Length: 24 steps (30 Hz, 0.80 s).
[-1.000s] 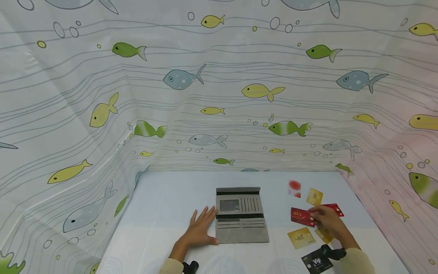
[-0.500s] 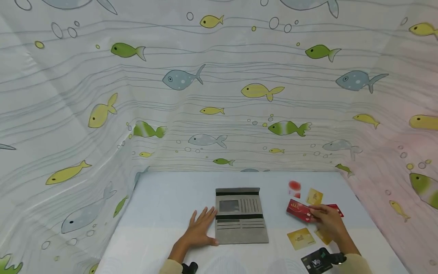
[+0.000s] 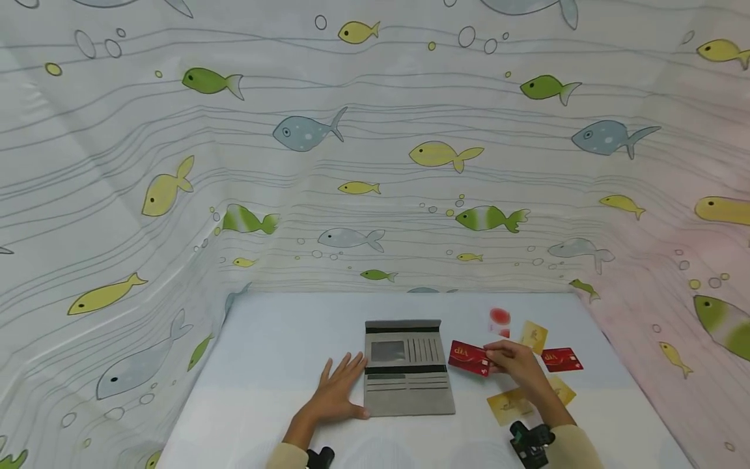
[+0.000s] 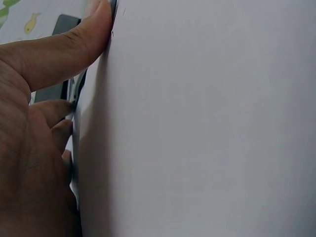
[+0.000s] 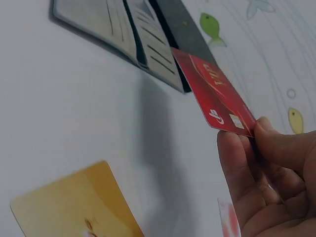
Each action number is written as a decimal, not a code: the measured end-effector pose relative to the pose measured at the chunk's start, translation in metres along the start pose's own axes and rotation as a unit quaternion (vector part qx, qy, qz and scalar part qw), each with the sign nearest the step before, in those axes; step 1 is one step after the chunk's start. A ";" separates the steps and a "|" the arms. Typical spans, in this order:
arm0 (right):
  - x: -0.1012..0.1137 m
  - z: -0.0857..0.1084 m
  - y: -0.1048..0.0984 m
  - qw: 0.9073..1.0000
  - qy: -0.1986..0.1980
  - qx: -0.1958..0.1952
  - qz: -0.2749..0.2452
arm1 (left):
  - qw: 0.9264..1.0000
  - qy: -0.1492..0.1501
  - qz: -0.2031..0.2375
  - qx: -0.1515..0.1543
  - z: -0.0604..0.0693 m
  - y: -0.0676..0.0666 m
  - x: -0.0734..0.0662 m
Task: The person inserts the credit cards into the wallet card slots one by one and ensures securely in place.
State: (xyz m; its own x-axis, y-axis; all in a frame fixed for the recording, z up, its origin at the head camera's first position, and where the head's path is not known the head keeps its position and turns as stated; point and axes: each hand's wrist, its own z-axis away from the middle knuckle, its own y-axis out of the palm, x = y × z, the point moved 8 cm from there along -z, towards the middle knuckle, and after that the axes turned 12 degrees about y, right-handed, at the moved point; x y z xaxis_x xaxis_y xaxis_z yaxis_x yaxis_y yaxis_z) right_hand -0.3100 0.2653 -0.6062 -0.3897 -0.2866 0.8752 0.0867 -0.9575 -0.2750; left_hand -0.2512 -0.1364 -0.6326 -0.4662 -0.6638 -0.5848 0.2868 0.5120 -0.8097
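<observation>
View from my remote station: a white table (image 3: 293,339), backed and flanked by a fish-patterned cloth (image 3: 375,150), bears one grey wallet (image 3: 408,397), unfolded flat near the middle. I count six cards plainly. One, a red VIP card (image 3: 467,357), is in the right hand (image 3: 515,368), whose thumb and fingers pinch it by its right end, raised above the table just right of the wallet. Five lie farther right: one red-and-white card (image 3: 499,319), one second red card (image 3: 562,359), and three gold cards, namely an upper gold card (image 3: 534,337), a lower-left gold card (image 3: 502,407) and a lower-right gold card (image 3: 565,390). The right forearm (image 3: 551,407) stands in the way, partly covering the last; the black wrist camera (image 3: 521,431) obscures what lies beneath it. The left hand (image 3: 338,394) has its fingers spread, fingertips and thumb at the wallet's left edge.
</observation>
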 end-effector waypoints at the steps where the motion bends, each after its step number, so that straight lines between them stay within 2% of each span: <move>1: 0.001 0.000 0.002 1.000 -0.004 0.003 0.000 | 1.000 -0.001 -0.002 0.000 -0.001 0.001 0.000; 8: 0.006 0.000 0.016 0.999 -0.026 0.025 -0.019 | 1.000 -0.002 -0.010 0.001 -0.001 0.003 0.003; 24: 0.012 -0.003 0.045 0.999 -0.020 0.036 -0.012 | 1.000 0.004 -0.021 0.000 -0.002 0.002 0.003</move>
State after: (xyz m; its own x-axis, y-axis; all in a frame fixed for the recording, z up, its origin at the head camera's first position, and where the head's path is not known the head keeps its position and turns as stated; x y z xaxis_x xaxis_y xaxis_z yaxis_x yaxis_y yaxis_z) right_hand -0.3135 0.2192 -0.6094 -0.3555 -0.2635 0.8968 0.1438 -0.9634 -0.2260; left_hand -0.2532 -0.1361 -0.6362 -0.4841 -0.6800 -0.5507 0.2672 0.4844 -0.8330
